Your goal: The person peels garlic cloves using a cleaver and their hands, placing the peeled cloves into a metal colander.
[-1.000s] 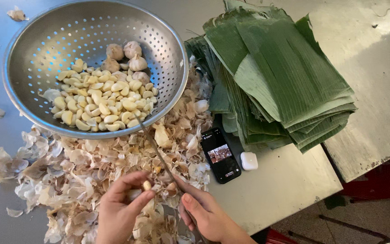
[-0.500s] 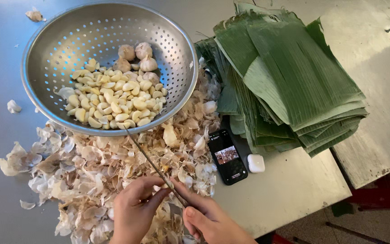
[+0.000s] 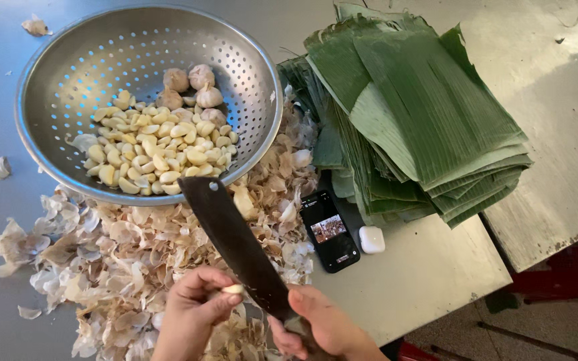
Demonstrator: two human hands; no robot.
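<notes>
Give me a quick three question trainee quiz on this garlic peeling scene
1. True or false: the right hand holds a knife.
2. What does the left hand pinch? A) garlic clove B) phone C) leaf
3. What lies in the colander besides peeled cloves?

Key
1. True; the blade points toward the colander.
2. A
3. A few unpeeled garlic bulbs at the far side of the pile.
</notes>
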